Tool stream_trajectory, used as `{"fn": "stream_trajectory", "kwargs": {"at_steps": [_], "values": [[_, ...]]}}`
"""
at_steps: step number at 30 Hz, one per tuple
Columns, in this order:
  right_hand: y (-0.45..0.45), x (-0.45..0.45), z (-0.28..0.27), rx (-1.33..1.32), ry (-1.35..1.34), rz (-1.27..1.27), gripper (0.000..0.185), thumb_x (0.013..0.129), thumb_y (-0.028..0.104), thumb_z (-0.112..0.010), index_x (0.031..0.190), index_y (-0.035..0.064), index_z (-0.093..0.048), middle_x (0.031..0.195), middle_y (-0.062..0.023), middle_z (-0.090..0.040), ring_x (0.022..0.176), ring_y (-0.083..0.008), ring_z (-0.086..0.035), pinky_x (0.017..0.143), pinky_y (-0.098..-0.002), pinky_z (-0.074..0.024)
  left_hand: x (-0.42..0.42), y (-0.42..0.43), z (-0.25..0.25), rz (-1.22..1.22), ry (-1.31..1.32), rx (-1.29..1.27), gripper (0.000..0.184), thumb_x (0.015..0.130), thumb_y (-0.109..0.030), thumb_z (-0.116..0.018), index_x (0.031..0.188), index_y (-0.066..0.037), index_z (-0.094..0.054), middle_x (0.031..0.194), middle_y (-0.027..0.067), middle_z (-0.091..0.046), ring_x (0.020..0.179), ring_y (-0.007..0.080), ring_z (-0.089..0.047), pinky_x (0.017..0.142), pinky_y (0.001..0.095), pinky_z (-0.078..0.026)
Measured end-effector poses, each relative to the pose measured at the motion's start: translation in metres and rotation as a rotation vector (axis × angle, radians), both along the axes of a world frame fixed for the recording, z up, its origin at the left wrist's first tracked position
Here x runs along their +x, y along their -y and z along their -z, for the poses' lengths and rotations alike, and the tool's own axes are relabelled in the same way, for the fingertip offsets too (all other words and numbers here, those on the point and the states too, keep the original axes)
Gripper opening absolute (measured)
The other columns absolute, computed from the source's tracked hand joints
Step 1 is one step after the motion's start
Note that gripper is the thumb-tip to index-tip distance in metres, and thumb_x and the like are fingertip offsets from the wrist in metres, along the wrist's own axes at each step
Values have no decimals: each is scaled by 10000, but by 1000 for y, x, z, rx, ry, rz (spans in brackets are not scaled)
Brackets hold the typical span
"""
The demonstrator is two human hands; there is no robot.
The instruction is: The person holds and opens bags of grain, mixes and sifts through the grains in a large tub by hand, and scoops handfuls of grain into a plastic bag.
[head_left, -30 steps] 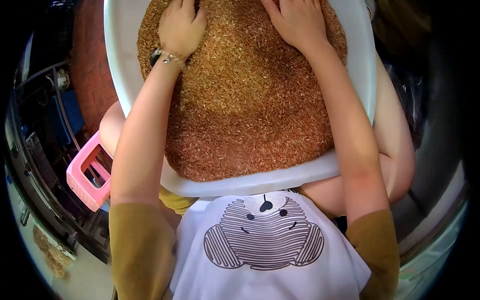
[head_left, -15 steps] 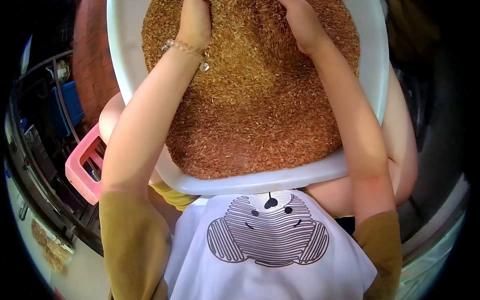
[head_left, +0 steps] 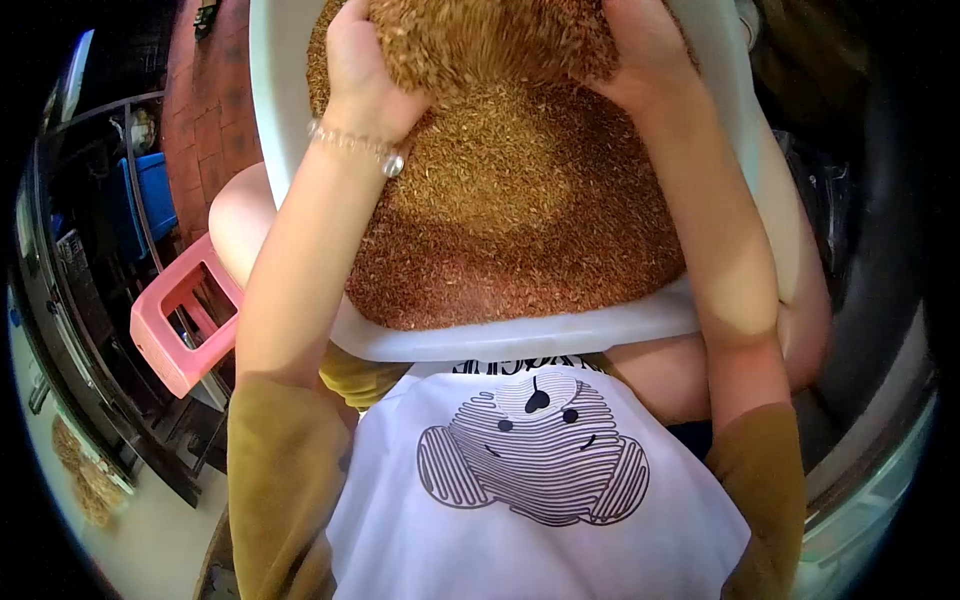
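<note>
Brick floor point(head_left: 200, 130): reddish, rough, beyond the left fingers and outside the tub; a blue container point(head_left: 150, 195) stands near it among dark metal frames.
Lifted grain point(head_left: 490, 40): a heap now raised between the two hands, blurred by motion; half a second ago the hands were lower, in the bed.
Left hand point(head_left: 365, 80): against the heap's left side, palm inward; its fingers run under grain and out of view, so whether they are apart or together I cannot tell.
Right hand point(head_left: 650, 50): against the heap's other side, its fingers equally hard to make out.
Grain bed point(head_left: 470, 270): slender dry husks, golden in the middle, red-brown around, below and between the fingers.
Tub point(head_left: 520, 345): smooth, pale, rounded rim, nearer the body than the fingers; far end cut off.
Bracelet point(head_left: 360, 145): clear beads, just behind the left fingers, on the wrist.
Shirt point(head_left: 540, 450): white cloth, striped animal print; more lettering shows than before, partly hidden.
Pink stool point(head_left: 165, 330): glossy, hollow-sided, outside the left forearm.
</note>
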State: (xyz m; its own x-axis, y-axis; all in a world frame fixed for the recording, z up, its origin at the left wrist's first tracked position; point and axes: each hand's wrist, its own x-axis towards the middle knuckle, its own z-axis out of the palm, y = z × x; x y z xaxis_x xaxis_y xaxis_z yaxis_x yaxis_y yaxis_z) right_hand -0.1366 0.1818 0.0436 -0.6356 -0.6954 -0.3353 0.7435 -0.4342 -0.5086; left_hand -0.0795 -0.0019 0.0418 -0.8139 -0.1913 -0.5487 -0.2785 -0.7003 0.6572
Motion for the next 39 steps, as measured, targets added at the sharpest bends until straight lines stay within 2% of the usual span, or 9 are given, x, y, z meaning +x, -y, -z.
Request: {"fn": "stream_trajectory", "kwargs": {"at_steps": [3, 4, 7, 15, 19, 25, 30, 34, 39], "values": [[-8, 12, -31, 127, -182, -152, 306, 970, 180, -503, 1122, -32, -664, 1063, -126, -703, 1026, -191, -653, 898, -339, -518, 31, 9, -12, 42, -129, -194, 400, 1003, -234, -342, 1232, -6, -578, 1190, 126, -653, 1087, 257, -633, 975, 422, -493], [-9, 15, -38, 92, -316, -277, 316, 974, 179, -508, 1150, -36, -660, 1094, -130, -698, 1047, -176, -643, 920, -316, -503, 39, 27, -11, 281, -333, 321, 383, 997, -225, -380, 1211, 17, -585, 1180, 136, -657, 1078, 267, -639, 958, 404, -505], [-9, 26, -71, 222, -831, -522, 374, 998, 224, -513, 1246, -33, -625, 1237, -122, -650, 1130, -146, -590, 990, -261, -437, 64, 19, -24, 357, -288, 250, 276, 941, -190, -539, 1072, 8, -679, 1069, 100, -700, 988, 213, -657, 917, 344, -499], [-21, 30, -74, 1006, -1147, -654, 363, 983, 253, -517, 1172, -24, -656, 1147, -136, -678, 1071, -193, -605, 938, -287, -457, 80, 45, -13, 640, -304, -1221, 318, 963, -222, -535, 1177, -30, -672, 1120, 117, -691, 1014, 186, -641, 898, 308, -480], [-31, 33, -98, 1130, -1079, -693, 347, 986, 234, -504, 1173, -20, -648, 1113, -135, -682, 1057, -215, -611, 934, -299, -461, 92, 44, -22, 605, -211, -1960, 246, 928, -203, -569, 1060, -26, -677, 1020, 175, -668, 950, 349, -631, 855, 383, -492], [-49, 33, -95, 1231, -1152, -444, 342, 983, 198, -502, 1218, -26, -613, 1119, -140, -672, 1040, -210, -609, 920, -314, -463, 123, 56, -13, 615, -249, -1881, 245, 934, -201, -548, 1024, -12, -677, 1014, 156, -671, 961, 339, -621, 848, 404, -491], [-80, 22, -53, 1467, -970, -457, 452, 967, 300, -526, 1312, 10, -560, 1274, -159, -604, 1176, -242, -555, 1016, -369, -415, 146, 59, 15, 774, -176, -2241, 379, 986, -233, -473, 1345, -131, -538, 1368, 68, -558, 1272, 210, -496, 1128, 415, -266], [-91, 32, -17, 1330, -1016, -486, 394, 991, 285, -527, 1331, 87, -558, 1211, -64, -629, 1186, -168, -531, 1025, -292, -376, 141, 51, 18, 625, -232, -2300, 356, 975, -221, -489, 1315, -153, -570, 1345, 43, -577, 1245, 213, -518, 1095, 386, -310], [-79, 52, 17, 1406, -1173, -305, 422, 922, 234, -569, 1291, 30, -570, 1232, -205, -619, 1138, -325, -590, 992, -373, -446, 135, 44, 19, 569, -329, -2162, 335, 940, -163, -521, 1264, -139, -606, 1284, 51, -610, 1168, 261, -559, 1019, 380, -375]]}}
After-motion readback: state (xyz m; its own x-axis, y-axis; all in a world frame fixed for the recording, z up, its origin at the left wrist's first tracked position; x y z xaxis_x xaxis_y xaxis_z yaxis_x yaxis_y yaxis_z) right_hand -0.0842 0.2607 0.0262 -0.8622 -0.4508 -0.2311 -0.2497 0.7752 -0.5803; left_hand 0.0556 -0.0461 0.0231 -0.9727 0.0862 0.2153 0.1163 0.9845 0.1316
